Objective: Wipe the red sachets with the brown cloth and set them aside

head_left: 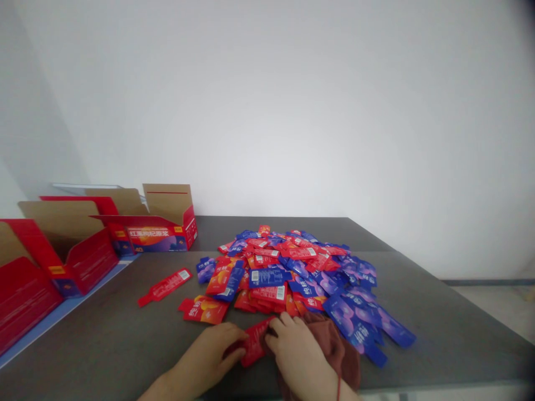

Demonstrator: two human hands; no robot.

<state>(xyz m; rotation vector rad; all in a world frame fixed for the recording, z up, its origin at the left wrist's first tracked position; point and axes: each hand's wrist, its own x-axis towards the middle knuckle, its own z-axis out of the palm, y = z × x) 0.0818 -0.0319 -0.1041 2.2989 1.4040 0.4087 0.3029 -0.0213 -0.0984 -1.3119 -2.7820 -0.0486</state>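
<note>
Head view: left hand (209, 351), right hand (298, 348) both grip red sachet (256, 341), long axis upper-right to lower-left.

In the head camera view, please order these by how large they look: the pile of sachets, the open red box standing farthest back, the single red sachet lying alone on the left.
1. pile of sachets, clearly the widest.
2. open red box, smaller, though it is farther from the camera.
3. single red sachet, the smallest.

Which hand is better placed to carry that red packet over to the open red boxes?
Left. The left hand already grips the red packet, and the boxes stand on its side; the right hand only pinches the packet's other end.
</note>
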